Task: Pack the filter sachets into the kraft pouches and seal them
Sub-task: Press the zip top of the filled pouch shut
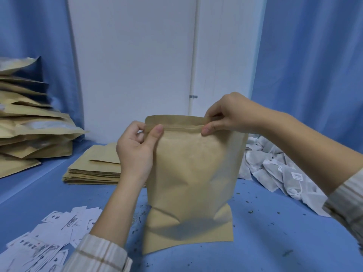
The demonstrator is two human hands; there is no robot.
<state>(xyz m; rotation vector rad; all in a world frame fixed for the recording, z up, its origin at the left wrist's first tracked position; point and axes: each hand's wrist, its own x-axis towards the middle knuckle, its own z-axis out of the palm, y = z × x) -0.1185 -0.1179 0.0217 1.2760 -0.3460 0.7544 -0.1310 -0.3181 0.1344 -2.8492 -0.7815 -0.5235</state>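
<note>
Upright on the table, kraft pouch (188, 173); left hand (135, 148), right hand (227, 114) pinching its zip strip.

Printed matter, legibility poor throughout. Paper slips (49, 238), scattered loose on the blue table surface (275, 242) at about 8 o'clock: white, each bearing black printed characters and a small dark graphic; the characters are too blurred to read. Filter sachets (284, 173), heaped at about 3 o'clock: one carries a small white tag (297, 176) with dark print, too small to make out. No brand, number or sign can be read anywhere else in view.
</note>
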